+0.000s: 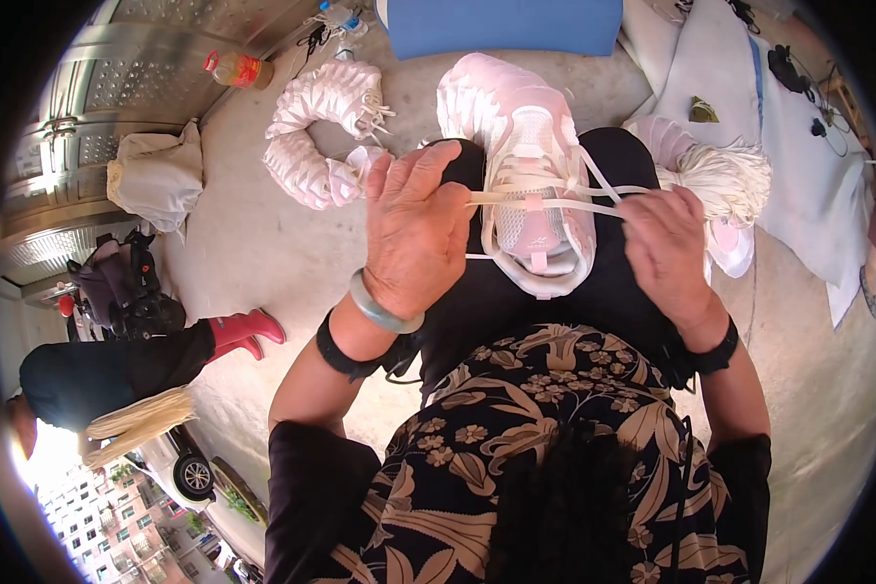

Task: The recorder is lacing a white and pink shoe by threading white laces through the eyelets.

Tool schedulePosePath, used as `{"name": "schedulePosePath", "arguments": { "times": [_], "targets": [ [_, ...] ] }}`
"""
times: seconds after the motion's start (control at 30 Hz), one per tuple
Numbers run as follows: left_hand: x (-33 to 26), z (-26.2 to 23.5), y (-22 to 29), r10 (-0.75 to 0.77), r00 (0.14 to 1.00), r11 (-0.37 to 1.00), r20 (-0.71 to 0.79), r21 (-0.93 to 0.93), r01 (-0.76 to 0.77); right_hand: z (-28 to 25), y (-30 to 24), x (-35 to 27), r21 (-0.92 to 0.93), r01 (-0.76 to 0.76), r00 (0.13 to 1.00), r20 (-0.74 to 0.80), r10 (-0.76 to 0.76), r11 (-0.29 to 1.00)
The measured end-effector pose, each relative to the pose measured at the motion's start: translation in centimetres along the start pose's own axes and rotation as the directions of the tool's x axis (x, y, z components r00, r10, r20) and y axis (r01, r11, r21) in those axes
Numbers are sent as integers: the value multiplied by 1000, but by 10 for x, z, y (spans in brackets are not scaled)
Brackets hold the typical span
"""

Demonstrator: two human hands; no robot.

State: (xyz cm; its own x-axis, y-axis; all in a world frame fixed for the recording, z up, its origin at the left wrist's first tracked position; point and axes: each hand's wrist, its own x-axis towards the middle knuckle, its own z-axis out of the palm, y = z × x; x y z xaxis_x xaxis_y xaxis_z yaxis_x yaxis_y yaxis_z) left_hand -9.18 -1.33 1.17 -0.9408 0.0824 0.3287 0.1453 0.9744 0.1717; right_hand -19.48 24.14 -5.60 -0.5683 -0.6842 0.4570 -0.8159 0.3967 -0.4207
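A white and pink sneaker upper (pixel 540 229) lies between my knees, its heel opening toward me. Cream shoelaces (pixel 521 185) cross its eyelets, and their loose strands stretch out to both sides. My left hand (pixel 414 224) is closed on the strand at the left edge of the upper. On the other side, my right hand (pixel 664 243) pinches the lace with curled fingers, slightly blurred. Beyond this upper, more nested pink and white uppers (pixel 472 83) curve away. A thick bundle of cream laces (pixel 725 180) rests by my right knee.
A curved row of nested uppers (pixel 297 146) lies on the floor at left. A blue box (pixel 501 27) stands ahead, a white sheet (pixel 798 146) at right. Along the left wall are a bottle (pixel 238 70) and a white sack (pixel 161 175). Someone in pink boots (pixel 248 333) stands at left.
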Motion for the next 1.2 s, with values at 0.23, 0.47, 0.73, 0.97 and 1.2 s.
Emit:
{"name": "schedulePosePath", "arguments": {
  "times": [0.23,0.47,0.73,0.97,1.2],
  "targets": [
    [3,-8,-2,-54,996,942,75,-326,76,27,-7,19,-19,101,994,32,-100,995],
    [12,19,7,33,999,946,16,-322,-26,-9,6,-10,-103,41,999,7,-41,994],
    [12,47,-3,16,1000,945,-18,-326,-21,-35,48,-108,-202,-120,982,117,146,972],
    [18,64,17,60,993,939,-106,-330,-93,-15,9,-28,180,-41,999,21,38,983],
    [16,78,25,-51,995,964,-82,-266,28,33,-34,27,117,-87,992,101,75,989]
  ]
}}
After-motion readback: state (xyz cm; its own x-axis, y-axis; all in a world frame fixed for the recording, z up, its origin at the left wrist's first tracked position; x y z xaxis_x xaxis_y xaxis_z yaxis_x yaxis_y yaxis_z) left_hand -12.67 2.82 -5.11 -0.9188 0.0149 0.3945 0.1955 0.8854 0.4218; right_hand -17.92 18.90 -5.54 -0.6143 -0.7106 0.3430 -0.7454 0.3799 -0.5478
